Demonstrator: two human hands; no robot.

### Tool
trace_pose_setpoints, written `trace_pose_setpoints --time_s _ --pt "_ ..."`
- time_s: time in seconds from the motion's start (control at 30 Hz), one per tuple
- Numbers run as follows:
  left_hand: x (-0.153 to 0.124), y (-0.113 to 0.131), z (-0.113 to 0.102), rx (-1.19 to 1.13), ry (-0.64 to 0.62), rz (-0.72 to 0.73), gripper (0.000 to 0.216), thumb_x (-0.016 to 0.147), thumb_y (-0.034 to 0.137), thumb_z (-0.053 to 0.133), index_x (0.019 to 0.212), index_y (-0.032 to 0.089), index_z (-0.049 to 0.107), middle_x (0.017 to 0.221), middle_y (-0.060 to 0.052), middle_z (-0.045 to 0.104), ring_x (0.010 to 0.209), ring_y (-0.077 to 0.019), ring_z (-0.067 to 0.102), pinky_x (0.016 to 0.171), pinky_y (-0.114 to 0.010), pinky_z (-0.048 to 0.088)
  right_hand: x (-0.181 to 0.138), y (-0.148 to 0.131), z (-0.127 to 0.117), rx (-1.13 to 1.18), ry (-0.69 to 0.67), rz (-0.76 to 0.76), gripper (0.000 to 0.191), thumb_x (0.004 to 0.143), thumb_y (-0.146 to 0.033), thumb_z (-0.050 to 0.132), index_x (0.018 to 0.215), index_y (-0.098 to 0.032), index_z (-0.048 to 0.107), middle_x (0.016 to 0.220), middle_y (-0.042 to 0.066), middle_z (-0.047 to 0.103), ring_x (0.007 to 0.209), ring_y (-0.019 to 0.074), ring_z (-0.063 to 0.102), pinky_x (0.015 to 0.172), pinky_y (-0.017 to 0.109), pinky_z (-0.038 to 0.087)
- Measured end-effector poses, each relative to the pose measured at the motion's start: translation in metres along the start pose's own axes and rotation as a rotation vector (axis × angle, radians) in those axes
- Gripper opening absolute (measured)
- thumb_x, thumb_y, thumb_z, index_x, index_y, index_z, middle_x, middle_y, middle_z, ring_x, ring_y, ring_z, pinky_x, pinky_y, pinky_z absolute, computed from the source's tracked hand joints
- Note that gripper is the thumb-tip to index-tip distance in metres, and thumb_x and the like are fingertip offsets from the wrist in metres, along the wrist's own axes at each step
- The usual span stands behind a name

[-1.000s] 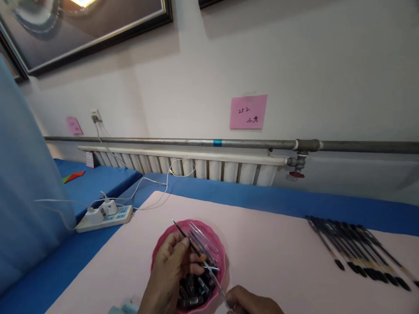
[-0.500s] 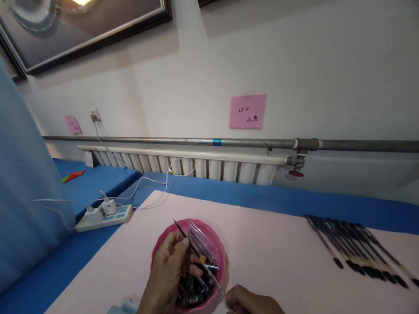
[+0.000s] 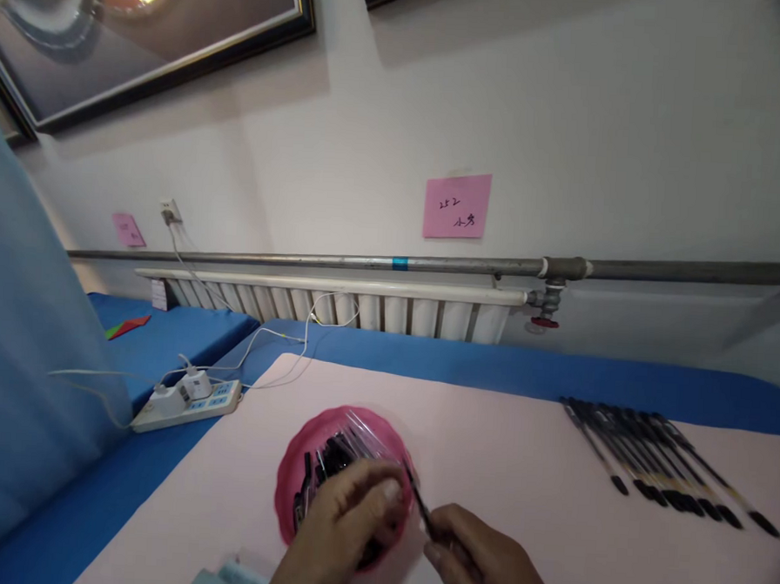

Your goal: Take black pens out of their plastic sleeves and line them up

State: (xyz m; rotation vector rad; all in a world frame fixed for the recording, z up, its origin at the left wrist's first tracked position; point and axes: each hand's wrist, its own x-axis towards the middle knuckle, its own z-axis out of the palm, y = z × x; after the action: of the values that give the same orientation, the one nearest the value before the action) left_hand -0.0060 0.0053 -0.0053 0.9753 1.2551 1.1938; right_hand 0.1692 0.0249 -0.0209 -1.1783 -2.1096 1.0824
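Observation:
My right hand (image 3: 474,553) is closed on a thin dark stick (image 3: 421,503), which slants up and left past the bowl's right edge. The stick's exact kind does not show. Over the front of the pink scalloped bowl (image 3: 288,461) is my left hand (image 3: 345,521), its fingers curled and the thumb close to the index finger. I cannot make out what the left hand holds, if anything. Inside the bowl are clear plastic tubes (image 3: 364,436) and several short black pieces (image 3: 334,453), partly hidden by the left hand.
Several long brushes (image 3: 643,453) with black oval heads lie in a row at the right on the pink sheet (image 3: 486,454). A white power strip (image 3: 191,406) with plugs and cords is at left. Light blue cloth (image 3: 228,580) lies at the front. A radiator (image 3: 337,311) runs behind the blue table.
My left hand has come off the thin rod and moved right and down over the bowl. The dark stick now stands in my right hand, where a clear tube was seen before.

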Motion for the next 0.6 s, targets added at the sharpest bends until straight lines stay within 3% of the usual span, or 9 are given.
trace_pose_setpoints --time_s 0.1,0.23,0.4,0.6 --pt "0.005 0.008 -0.025 -0.046 0.255 0.042 0.041 0.073 0.048 0.06 0.098 0.016 0.062 0.081 -0.005 0.068 0.068 -0.0142 0.06 0.061 -0.025 0.046 0.003 0.007 -0.003 0.06 0.094 0.048 0.017 0.085 -0.035 0.043 0.072 -0.024 0.044 0.058 -0.006 0.039 0.055 0.0135 0.04 0.053 0.023 0.033" --pt "0.011 0.015 -0.057 -0.057 0.498 0.101 0.036 0.068 0.045 0.065 0.087 0.015 0.061 0.073 -0.002 0.064 0.066 -0.0139 0.059 0.059 -0.024 0.046 0.009 0.021 -0.006 0.135 0.147 0.105 0.017 0.084 -0.036 0.044 0.071 -0.025 0.042 0.059 -0.005 0.045 0.056 0.0142 0.044 0.054 0.024 0.035" --pt "0.012 0.009 -0.065 0.173 0.512 0.105 0.028 0.068 0.041 0.062 0.082 0.017 0.062 0.074 -0.001 0.064 0.068 -0.0159 0.059 0.059 -0.025 0.045 0.015 0.03 -0.011 0.271 0.127 0.187 0.014 0.082 -0.034 0.042 0.073 -0.024 0.045 0.055 -0.006 0.047 0.052 0.0135 0.046 0.05 0.024 0.036" --pt "0.018 0.001 -0.064 0.687 0.483 0.104 0.017 0.076 0.027 0.048 0.083 0.02 0.062 0.08 -0.003 0.067 0.076 -0.0184 0.06 0.069 -0.029 0.042 0.021 0.039 -0.015 0.357 0.122 0.278 0.014 0.08 -0.034 0.043 0.07 -0.023 0.045 0.051 -0.006 0.049 0.043 0.0107 0.04 0.04 0.021 0.03"
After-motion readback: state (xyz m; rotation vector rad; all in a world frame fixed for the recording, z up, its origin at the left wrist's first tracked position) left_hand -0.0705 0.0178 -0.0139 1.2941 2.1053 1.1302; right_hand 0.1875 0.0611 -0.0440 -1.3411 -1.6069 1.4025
